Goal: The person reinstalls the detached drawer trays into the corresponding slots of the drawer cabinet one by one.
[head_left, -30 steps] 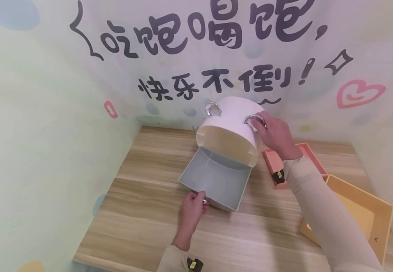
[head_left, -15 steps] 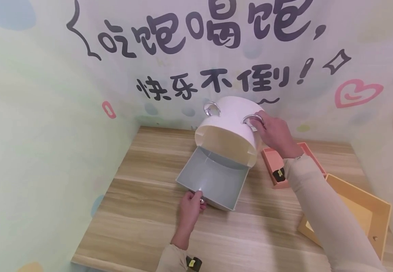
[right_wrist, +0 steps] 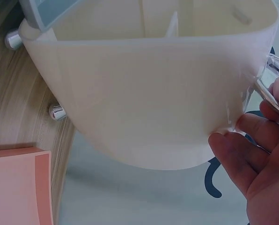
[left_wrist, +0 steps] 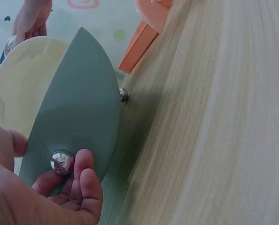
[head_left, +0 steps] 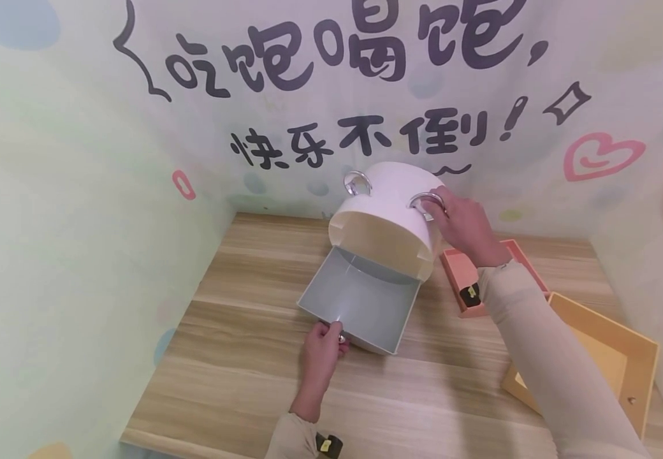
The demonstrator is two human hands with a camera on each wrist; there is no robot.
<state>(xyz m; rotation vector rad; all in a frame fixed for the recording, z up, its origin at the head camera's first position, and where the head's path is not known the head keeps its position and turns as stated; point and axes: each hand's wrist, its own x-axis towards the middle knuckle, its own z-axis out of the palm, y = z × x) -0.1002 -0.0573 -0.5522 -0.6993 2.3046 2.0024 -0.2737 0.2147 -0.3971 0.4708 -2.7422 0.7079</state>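
A white rounded case (head_left: 400, 185) with two silver ring handles stands on the wood-grain table near the back wall. Its front opening faces me, and a grey drawer (head_left: 366, 299) juts out of it with nothing inside. My left hand (head_left: 320, 350) holds the drawer's front: the thumb lies at the rim and the fingers curl about the silver knob (left_wrist: 62, 161). Over at the case's right side, my right hand (head_left: 469, 229) grips the right ring handle (right_wrist: 269, 96), with fingertips touching the white wall (right_wrist: 144, 103). The left ring handle (head_left: 360, 173) is untouched.
A pink tray-like drawer (head_left: 459, 271) lies right of the case, partly behind my right forearm. Nearer me is a yellow drawer (head_left: 601, 344) with a small knob, also partly covered. Printed walls (head_left: 285, 191) close in the table at the back and sides.
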